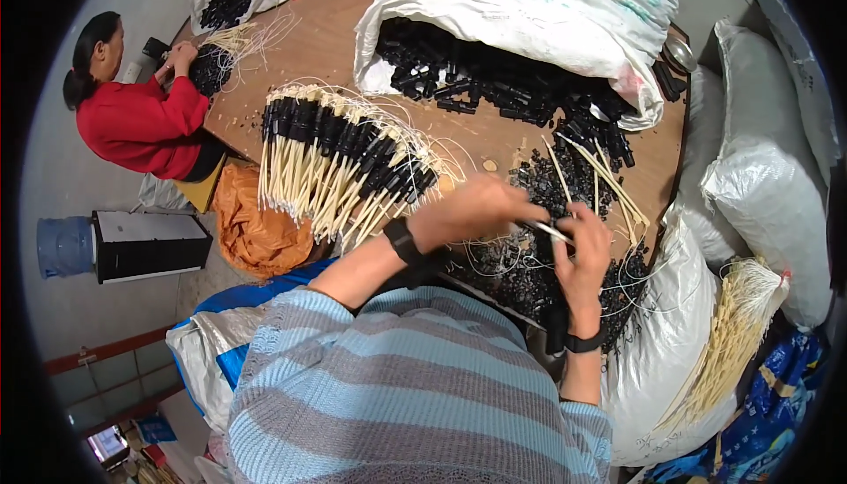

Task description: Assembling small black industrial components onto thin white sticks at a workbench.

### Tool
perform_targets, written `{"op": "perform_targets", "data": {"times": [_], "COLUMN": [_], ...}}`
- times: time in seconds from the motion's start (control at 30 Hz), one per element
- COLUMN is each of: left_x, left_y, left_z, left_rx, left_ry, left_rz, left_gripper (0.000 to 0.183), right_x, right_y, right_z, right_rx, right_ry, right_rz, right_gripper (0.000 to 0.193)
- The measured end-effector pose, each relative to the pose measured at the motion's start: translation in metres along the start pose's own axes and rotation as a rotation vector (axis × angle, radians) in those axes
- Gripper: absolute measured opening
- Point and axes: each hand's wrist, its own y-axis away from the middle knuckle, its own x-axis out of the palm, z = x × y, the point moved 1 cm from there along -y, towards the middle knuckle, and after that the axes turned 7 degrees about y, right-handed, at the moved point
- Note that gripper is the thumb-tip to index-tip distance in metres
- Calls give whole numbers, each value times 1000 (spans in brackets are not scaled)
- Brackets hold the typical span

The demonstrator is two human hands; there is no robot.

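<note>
Well, through the head camera I am looking down on two bare hands working close together above a brown table [322,38]. The right hand [585,253] is narrowed, its thumb and fingers pinching a pale stick [555,233] that slants through the gap between the two hands. The left hand [457,209] reaches across from the other side, fingertips near the stick's upper end — it is blurred, and I cannot tell whether those fingers grip anything.

Below the hands I see a spread of small black pieces [507,277], with thin white strings [657,310] looping out at its right side. Just beyond the right hand lie a few loose sticks [610,180]. To the left, a fanned row of sticks with black sleeves [340,135] lies side by side, pale ends toward the person's body. Farther back, a big white sack [529,7] lies with its mouth open — black tubular parts [503,87] spill from it onto the wood.

At the far left I can make out a co-worker in red [146,127], hands over another dark heap [210,71]. A bundle of pale sticks [728,334] rests against a white bag [657,378] on the right.
</note>
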Motion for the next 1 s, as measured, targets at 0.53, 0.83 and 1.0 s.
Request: {"op": "perform_targets", "data": {"times": [0.53,0.83,1.0], "left_x": [26,18,17], "left_y": [21,33,29], "left_z": [18,23,18], "left_rx": [-717,-413,-416], "left_ry": [817,-22,-10], "left_rz": [-413,-346,-237], "left_gripper": [23,35,39], "right_x": [30,32,33], "right_y": [-5,-7,-9], "right_z": [34,28,25], "right_rx": [256,242,213], "right_ry": [-270,-156,-171], "right_rz": [229,152,158], "right_gripper": [25,14,16]}}
